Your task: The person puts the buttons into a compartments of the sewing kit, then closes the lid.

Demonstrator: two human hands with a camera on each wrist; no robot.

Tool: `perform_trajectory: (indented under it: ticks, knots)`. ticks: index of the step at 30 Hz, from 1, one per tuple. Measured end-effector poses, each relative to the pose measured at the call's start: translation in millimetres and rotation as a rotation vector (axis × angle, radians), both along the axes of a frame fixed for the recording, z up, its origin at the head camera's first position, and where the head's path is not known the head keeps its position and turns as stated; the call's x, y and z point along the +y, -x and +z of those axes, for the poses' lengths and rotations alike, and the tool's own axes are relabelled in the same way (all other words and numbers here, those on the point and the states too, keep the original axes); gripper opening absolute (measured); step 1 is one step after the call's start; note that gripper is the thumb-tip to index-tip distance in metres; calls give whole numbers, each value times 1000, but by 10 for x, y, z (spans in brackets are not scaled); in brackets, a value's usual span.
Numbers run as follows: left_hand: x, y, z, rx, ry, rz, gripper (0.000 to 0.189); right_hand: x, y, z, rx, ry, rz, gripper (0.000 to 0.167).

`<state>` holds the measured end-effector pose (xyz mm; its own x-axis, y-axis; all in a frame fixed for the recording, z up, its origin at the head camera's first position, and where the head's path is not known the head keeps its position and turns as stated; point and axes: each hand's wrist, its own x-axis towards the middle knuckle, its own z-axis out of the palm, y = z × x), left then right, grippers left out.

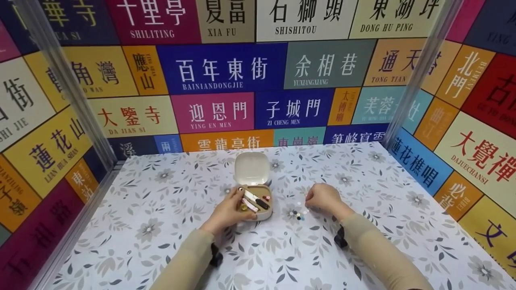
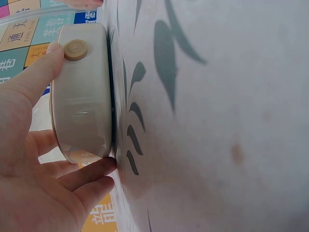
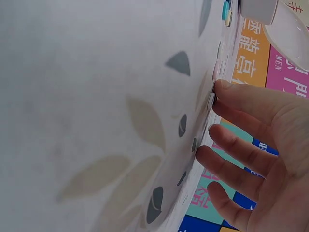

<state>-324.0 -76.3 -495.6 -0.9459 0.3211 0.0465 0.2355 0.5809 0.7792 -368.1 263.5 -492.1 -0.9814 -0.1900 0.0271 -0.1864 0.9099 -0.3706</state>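
A small cream sewing box [image 1: 264, 214] stands on the table with its lid [image 1: 252, 168] raised at the back. My left hand [image 1: 229, 209] grips its left side; in the left wrist view the thumb lies by a round tan catch [image 2: 76, 50] and the fingers reach round the far side. Inside lie a black-and-white slim tool [image 1: 261, 202] and other small pieces. To the right of the box, my right hand [image 1: 325, 200] pinches a small white button [image 3: 211, 100] at the tabletop between thumb and index finger. Several loose buttons [image 1: 299, 216] lie between the hands.
The table [image 1: 169, 249] has a leaf-and-flower printed cover. Behind it and at both sides rise panels of coloured signs [image 1: 221, 68], with clear upright posts [image 1: 415, 76] at the corners.
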Motion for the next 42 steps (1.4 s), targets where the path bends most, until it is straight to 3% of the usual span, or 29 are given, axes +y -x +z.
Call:
perform_trajectory:
  ticks: [9, 31, 42]
  knots:
    - [-20, -2, -4, 43, 25, -29, 100, 3, -6, -18, 51, -25, 22, 9]
    - [-9, 4, -16, -4, 34, 4, 100, -4, -13, 14, -62, 44, -41, 18]
    - [-8, 25, -15, 29, 41, -12, 101, 1, -3, 20, -29, 34, -33, 15]
